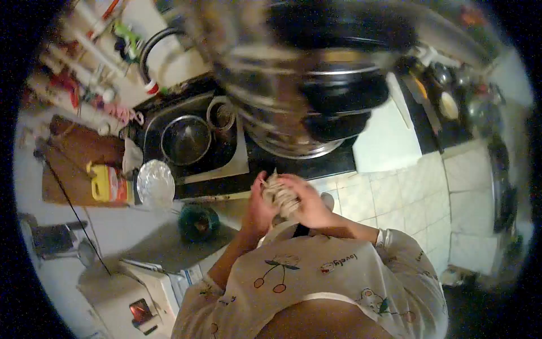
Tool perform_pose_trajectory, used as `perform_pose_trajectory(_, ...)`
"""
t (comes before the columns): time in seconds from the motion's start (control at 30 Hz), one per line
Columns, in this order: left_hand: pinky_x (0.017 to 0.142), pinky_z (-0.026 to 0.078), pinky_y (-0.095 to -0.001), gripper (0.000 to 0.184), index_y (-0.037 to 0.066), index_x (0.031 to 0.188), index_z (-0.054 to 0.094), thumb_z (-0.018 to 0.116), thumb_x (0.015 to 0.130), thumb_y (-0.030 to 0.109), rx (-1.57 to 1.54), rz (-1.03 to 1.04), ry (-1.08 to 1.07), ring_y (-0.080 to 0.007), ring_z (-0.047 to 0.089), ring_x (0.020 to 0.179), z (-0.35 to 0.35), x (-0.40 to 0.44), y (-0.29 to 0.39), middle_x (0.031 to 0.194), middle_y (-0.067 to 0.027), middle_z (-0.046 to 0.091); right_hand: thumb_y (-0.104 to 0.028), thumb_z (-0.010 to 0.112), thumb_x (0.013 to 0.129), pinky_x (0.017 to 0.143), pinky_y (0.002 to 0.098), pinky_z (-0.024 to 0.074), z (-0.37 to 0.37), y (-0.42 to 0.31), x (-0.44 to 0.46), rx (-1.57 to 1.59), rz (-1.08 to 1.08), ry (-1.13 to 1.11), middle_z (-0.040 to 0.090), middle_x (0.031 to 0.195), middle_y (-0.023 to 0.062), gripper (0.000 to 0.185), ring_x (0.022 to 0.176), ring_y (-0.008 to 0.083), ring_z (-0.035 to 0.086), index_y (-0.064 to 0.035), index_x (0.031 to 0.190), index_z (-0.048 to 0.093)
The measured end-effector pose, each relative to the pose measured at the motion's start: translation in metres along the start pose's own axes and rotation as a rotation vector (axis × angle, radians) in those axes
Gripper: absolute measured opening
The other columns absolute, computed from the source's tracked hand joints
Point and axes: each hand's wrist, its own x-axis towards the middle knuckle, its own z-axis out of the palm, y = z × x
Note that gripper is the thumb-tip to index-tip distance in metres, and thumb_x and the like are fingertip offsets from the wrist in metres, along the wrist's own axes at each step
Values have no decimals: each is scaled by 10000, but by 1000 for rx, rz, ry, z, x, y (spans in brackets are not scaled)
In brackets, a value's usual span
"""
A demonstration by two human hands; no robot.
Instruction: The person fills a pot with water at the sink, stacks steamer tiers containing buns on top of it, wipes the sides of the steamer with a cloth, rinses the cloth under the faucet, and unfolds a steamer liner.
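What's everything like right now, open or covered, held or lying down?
Left hand: curled against the striped bundle
Right hand: curled around its other side
Striped bundle: crumpled, held between both hands
Metal bowl: uncovered, in the dark sink
Shiny metal pot: blurred, inside hidden
White board: lying flat

there are two hands (310,200), one bunched cloth (282,198), one sink (224,150), one yellow jug (101,183) and one white board (388,144).

The pale shirt (316,271) bears cherries (279,288) and lettering (345,261).
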Motion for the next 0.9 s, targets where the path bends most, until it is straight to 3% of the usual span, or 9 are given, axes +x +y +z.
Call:
perform_pose_trajectory(0.07,942,339,-396,424,119,1236,358,328,905,382,-429,-139,-29,-277,450,1077,-21,4,-20,1174,-109,470,-58,581,668,1007,447,210,22,11,3,-215,-32,-373,300,1335,139,616,1239,306,279,-100,1248,378)
perform_pose_trajectory(0.2,925,346,-439,414,173,1217,387,278,904,420,-666,-31,77,-303,435,1088,-49,11,-37,1199,-102,459,-90,603,638,1007,497,180,-8,2,7,-718,-192,-569,275,1362,101,624,1262,269,255,-124,1230,409)
perform_pose_trajectory(0.27,891,365,-469,404,193,1190,420,281,898,436,-893,97,153,-316,440,1074,-59,25,-27,1204,-95,459,-41,563,657,962,464,291,-35,24,-4,-665,-243,-428,420,1255,128,502,1159,302,401,-113,1146,479)
perform_pose_trajectory(0.37,901,367,-408,473,163,1222,395,294,881,475,-903,372,-15,-253,454,1063,-81,64,-8,1214,-59,457,-32,467,786,821,305,392,-61,39,-18,-383,-26,302,524,1013,135,197,941,225,503,-5,975,517)
perform_pose_trajectory(0.53,939,326,-368,599,96,1257,373,282,862,537,-575,273,36,-233,420,1123,-77,184,56,1250,-64,433,-378,362,897,963,346,250,-126,117,-3,-155,309,751,368,1290,114,501,1186,227,346,-44,1267,313)
perform_pose_trajectory(0.63,953,301,-343,623,62,1227,419,282,860,547,-359,-21,-8,-235,446,1097,-68,267,81,1208,-92,479,-470,371,863,857,331,344,-133,138,18,48,409,598,470,1105,65,520,1008,211,445,-64,1188,360)
perform_pose_trajectory(0.7,947,308,-333,563,44,1217,420,295,878,475,-23,192,27,-239,458,1080,-72,286,82,1180,-115,493,-418,436,846,646,293,407,-116,145,29,39,274,695,472,1042,50,469,845,178,472,-72,1158,382)
perform_pose_trajectory(0.83,935,323,-312,444,7,1199,424,321,912,330,683,553,94,-249,483,1046,-66,291,64,1123,-161,521,-437,414,846,778,325,403,-142,175,12,-361,188,645,436,1137,82,541,957,206,457,-30,1196,345)
perform_pose_trajectory(0.9,929,331,-317,369,2,1186,428,356,896,217,524,730,198,-265,481,1048,-64,268,47,1134,-163,510,-417,407,847,828,338,390,-146,185,11,-541,92,531,425,1168,99,541,997,222,447,-2,1189,351)
